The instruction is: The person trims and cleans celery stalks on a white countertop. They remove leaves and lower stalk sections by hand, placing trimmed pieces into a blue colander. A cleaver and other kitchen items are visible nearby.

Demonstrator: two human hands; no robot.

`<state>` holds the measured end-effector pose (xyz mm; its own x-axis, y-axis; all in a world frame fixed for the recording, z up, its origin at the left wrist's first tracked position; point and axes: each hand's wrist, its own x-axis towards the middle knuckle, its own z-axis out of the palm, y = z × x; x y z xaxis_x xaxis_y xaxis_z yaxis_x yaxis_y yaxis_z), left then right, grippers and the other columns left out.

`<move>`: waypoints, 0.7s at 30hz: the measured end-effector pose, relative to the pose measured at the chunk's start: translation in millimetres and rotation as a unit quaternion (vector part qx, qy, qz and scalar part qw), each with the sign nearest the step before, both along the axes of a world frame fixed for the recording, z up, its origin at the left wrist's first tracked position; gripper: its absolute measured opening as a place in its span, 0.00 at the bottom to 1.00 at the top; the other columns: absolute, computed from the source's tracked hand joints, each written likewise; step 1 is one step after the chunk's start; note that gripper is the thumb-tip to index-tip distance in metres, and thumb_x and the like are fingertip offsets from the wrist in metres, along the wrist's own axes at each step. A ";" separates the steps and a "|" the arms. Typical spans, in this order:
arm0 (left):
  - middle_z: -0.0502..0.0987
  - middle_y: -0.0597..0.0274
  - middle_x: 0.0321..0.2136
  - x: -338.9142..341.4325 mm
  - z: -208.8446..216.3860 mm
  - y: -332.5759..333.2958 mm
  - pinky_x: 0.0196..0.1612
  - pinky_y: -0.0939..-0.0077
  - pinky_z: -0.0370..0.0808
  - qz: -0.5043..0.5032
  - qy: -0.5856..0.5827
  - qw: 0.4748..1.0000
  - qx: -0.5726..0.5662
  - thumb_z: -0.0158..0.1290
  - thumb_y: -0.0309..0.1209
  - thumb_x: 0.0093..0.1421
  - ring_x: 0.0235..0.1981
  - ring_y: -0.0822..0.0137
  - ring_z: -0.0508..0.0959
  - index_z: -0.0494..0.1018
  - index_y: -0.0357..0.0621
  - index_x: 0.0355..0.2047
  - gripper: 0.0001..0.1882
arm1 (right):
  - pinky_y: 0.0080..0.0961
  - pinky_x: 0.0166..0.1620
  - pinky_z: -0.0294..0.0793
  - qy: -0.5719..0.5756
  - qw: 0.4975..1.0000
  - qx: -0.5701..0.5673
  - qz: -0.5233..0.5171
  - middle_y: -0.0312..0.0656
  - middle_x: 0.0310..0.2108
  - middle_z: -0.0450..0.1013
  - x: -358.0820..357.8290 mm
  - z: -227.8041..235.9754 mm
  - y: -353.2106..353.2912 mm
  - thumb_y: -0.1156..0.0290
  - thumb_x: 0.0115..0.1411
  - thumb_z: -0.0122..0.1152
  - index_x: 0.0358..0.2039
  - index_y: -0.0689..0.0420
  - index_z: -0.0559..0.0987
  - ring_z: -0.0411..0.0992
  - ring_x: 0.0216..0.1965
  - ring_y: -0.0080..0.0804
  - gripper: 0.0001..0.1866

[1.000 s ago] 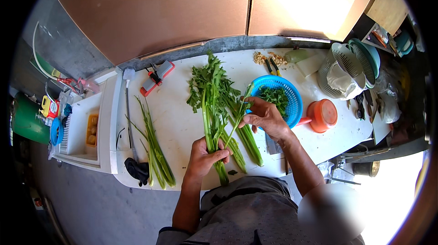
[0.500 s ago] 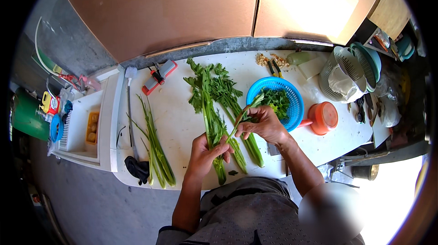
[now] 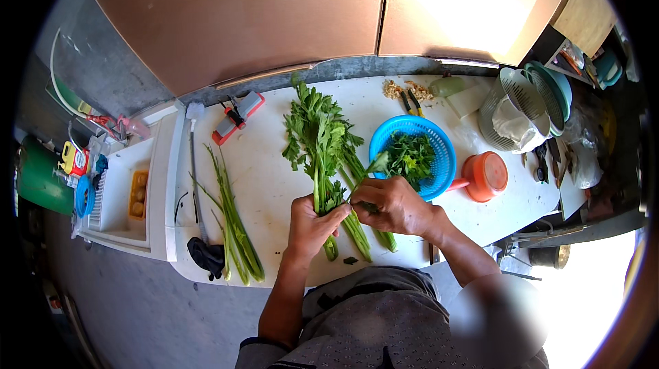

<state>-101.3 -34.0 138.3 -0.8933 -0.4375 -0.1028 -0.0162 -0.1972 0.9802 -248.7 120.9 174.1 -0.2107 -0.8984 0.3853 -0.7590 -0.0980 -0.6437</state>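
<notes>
Leafy celery [image 3: 317, 132] stands in the grip of my left hand [image 3: 310, 230], its fingers closed round the stalks near the lower end. Close beside it, my right hand [image 3: 398, 208] is closed on a thin celery stalk [image 3: 377, 164], and the fingertips of both hands nearly meet. My right fingers partly hide that stalk. Under and behind the hands, more celery stalks [image 3: 358, 237] lie on the white table [image 3: 274, 163]. Just beyond my right hand, a blue plastic basket [image 3: 451, 166] contains green leaves [image 3: 410, 157].
Bare celery stalks [image 3: 237, 242] lie at the left, beside a long-handled brush [image 3: 195, 163] and a black cloth [image 3: 206, 256]. An orange dipper [image 3: 486, 175] sits right of the basket. Yellow-handled pliers [image 3: 412, 102] lie behind it. Stacked baskets [image 3: 511, 108] stand at the far right.
My right hand has turned and dropped slightly, bringing its stalk lower. The celery in my left hand has shifted, its leaves now further right and more upright.
</notes>
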 end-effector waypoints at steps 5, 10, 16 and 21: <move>0.76 0.69 0.19 -1.1 -7.6 3.1 0.17 0.81 0.68 0.042 0.006 0.998 -0.039 0.64 0.22 0.62 0.15 0.82 0.70 0.79 0.36 0.29 0.05 | 0.38 0.26 0.76 0.112 0.986 -0.015 -0.125 0.44 0.28 0.75 -4.6 -14.2 0.5 0.80 0.54 0.66 0.33 0.59 0.79 0.76 0.25 0.44 0.06; 0.74 0.67 0.16 7.4 -2.9 -1.4 0.18 0.79 0.70 0.059 -0.004 0.998 -0.024 0.62 0.21 0.61 0.14 0.79 0.70 0.78 0.36 0.29 0.05 | 0.33 0.34 0.82 0.015 0.976 -0.133 -0.171 0.46 0.38 0.81 -31.8 16.8 14.8 0.80 0.59 0.68 0.38 0.61 0.83 0.82 0.33 0.42 0.06; 0.75 0.69 0.17 5.8 -0.9 4.7 0.18 0.81 0.69 0.031 0.006 0.999 -0.005 0.64 0.22 0.62 0.15 0.80 0.71 0.78 0.36 0.29 0.06 | 0.36 0.35 0.83 0.071 0.995 -0.043 -0.059 0.45 0.44 0.81 -24.1 12.2 8.7 0.77 0.61 0.67 0.41 0.60 0.83 0.82 0.35 0.46 0.08; 0.76 0.68 0.18 6.8 0.7 3.4 0.18 0.82 0.69 0.023 0.011 1.000 0.003 0.65 0.23 0.62 0.15 0.81 0.71 0.78 0.36 0.28 0.08 | 0.38 0.31 0.80 0.105 0.993 0.005 -0.059 0.46 0.36 0.79 -21.2 7.4 11.7 0.79 0.57 0.67 0.35 0.60 0.81 0.79 0.30 0.47 0.05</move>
